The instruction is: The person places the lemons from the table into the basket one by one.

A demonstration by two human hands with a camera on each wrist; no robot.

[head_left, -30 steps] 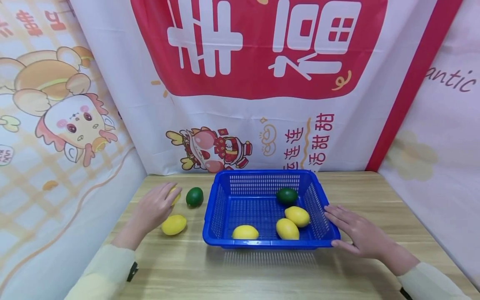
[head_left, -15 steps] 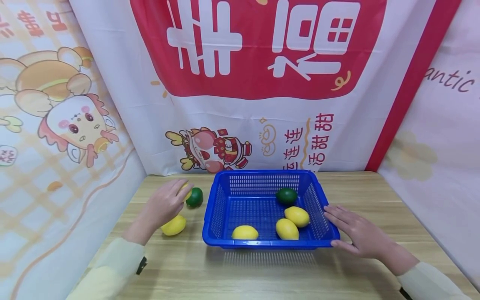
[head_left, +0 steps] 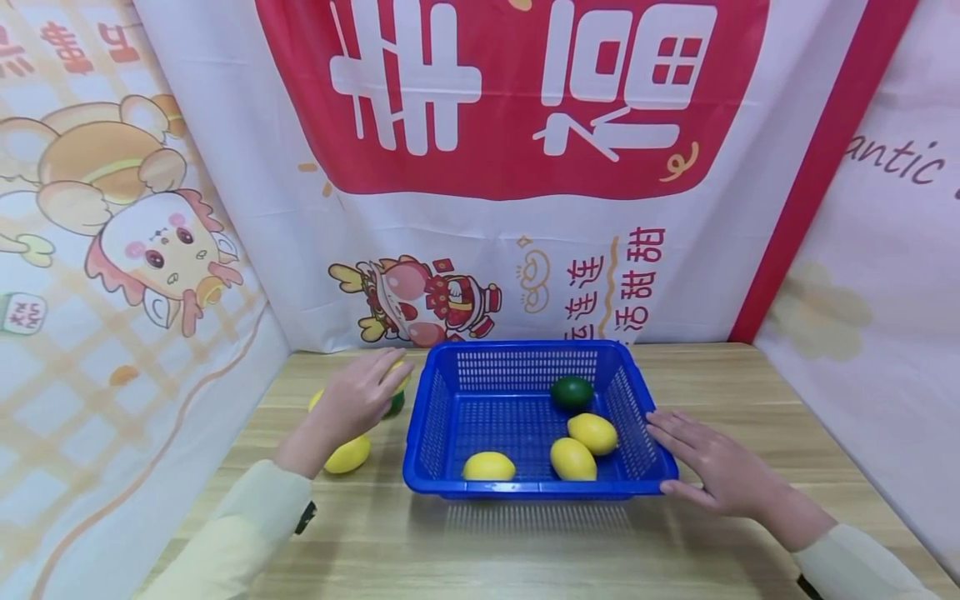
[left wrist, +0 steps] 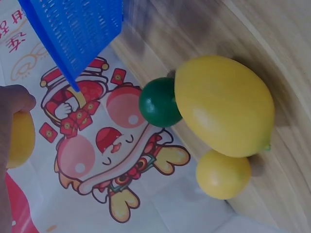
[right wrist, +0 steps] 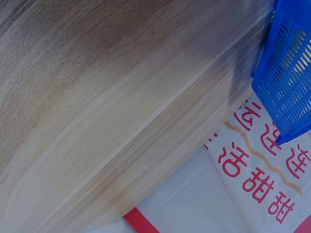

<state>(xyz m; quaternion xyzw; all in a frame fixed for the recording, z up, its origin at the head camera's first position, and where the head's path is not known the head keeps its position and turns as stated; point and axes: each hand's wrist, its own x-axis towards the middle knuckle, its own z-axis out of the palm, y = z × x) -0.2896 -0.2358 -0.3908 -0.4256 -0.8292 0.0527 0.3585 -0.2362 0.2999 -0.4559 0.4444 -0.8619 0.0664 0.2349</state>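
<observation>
My left hand [head_left: 356,396] holds a lemon [head_left: 402,377] up near the left rim of a blue plastic basket [head_left: 517,487]; the left wrist view shows this lemon [left wrist: 22,141] below a finger. Under and beside that hand lie a dark green lime [head_left: 395,406], partly covered, a lemon [head_left: 348,456], and another lemon [head_left: 316,400] mostly hidden by the hand. My right hand [head_left: 716,467] rests against the basket's right side, fingers extended along the rim and thumb at the front corner. Inside the basket are a green lime [head_left: 572,393] and three lemons [head_left: 592,433].
The basket stands on a wood-grain table [head_left: 525,558]. A printed cloth [head_left: 480,250] hangs right behind the table's back edge, with another patterned cloth [head_left: 135,375] on the left and a pale one [head_left: 862,375] on the right.
My left hand has lifted the lemon and carried it rightward, over the lime, toward the basket. The right hand and the basket stay where they were.
</observation>
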